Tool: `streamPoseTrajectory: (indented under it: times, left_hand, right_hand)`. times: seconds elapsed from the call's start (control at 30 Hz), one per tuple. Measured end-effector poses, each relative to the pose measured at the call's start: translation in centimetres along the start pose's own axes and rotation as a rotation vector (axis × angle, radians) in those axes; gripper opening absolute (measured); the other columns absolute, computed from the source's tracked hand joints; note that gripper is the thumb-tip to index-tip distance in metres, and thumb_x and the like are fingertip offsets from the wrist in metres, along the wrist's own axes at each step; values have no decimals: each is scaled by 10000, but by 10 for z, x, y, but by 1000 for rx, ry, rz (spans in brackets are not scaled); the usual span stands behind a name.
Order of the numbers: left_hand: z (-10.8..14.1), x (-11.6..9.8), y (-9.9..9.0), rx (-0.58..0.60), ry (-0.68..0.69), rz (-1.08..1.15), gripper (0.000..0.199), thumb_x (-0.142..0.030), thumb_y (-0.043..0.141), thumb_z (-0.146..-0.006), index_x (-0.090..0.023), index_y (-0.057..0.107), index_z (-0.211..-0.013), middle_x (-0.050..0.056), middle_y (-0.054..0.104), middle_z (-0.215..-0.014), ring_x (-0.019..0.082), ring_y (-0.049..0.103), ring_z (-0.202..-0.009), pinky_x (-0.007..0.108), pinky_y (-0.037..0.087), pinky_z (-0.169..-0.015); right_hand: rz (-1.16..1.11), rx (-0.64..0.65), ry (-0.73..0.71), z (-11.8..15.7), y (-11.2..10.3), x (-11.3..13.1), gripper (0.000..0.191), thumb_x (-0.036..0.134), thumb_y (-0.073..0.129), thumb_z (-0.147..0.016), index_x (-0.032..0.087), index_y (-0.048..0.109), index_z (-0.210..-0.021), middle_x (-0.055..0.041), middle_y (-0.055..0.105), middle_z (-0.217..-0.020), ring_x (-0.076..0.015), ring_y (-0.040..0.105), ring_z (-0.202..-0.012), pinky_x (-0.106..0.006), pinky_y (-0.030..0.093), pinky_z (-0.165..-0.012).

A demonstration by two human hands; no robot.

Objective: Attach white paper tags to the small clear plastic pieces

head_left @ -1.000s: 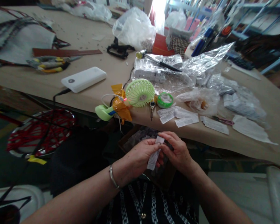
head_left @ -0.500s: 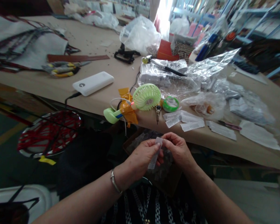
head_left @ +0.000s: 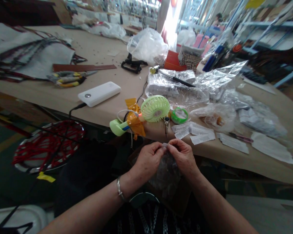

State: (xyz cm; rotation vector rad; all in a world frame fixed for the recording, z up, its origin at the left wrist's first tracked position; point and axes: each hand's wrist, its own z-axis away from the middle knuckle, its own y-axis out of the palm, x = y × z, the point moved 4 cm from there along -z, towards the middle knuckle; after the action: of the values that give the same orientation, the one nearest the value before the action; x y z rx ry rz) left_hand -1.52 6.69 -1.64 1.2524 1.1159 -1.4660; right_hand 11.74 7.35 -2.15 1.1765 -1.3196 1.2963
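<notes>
Between my two hands, just off the table's front edge, is a small white label (head_left: 165,144), mostly covered by fingers. My left hand (head_left: 150,159), with a metal bangle at the wrist, pinches its left side. My right hand (head_left: 183,154) pinches the other side, thumb and forefinger close to the left fingertips. Straight ahead, a soldering iron (head_left: 166,125) points its tip over the edge toward my hands. Printed white labels (head_left: 197,130) lie in a loose spread on the table to the right. Below my hands sits a box with many pale scraps (head_left: 167,175).
A green fan (head_left: 155,109) is taped at the table edge, beside a round green tin (head_left: 179,115). A white power bank (head_left: 100,94) and pliers (head_left: 68,79) lie left. Behind are a hammer (head_left: 175,78) and clear plastic bags (head_left: 217,117). A red-strapped round stool (head_left: 48,143) stands lower left.
The label hung down from my left fingers as a long strip; now only a small piece shows between both hands' fingertips. The hands have come together. The camera view has tilted slightly up.
</notes>
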Motion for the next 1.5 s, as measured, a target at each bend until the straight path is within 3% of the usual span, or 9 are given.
streamPoseTrajectory:
  times: [0.3, 1.27, 1.5]
  left_hand:
    - [-12, -17, -7, -89, 183, -173, 186, -233, 504, -821, -172, 663, -747, 7, 646, -695, 122, 555, -648, 203, 390, -614]
    - [-28, -9, -7, -129, 230, -311, 230, -233, 468, -840, -153, 626, -692, -15, 595, -628, 95, 518, -584, 188, 366, -554]
    - [-19, -14, -5, -110, 226, -247, 220, -218, 474, -837, -152, 627, -693, -20, 611, -643, 83, 531, -596, 168, 386, -570]
  right_hand:
    - [19, -17, -49, -11, 2, 5, 85, 234, 575, -743, 173, 584, -684, 36, 559, -567, -98, 503, -543, -211, 394, -539]
    - [-76, -56, -103, -19, 4, 0, 103, 272, 583, -773, 174, 584, -741, 49, 544, -545, -93, 512, -503, -210, 404, -507]
    - [-90, -62, -80, -9, 3, 4, 97, 271, 600, -772, 176, 595, -750, 47, 566, -548, -93, 544, -508, -208, 434, -513]
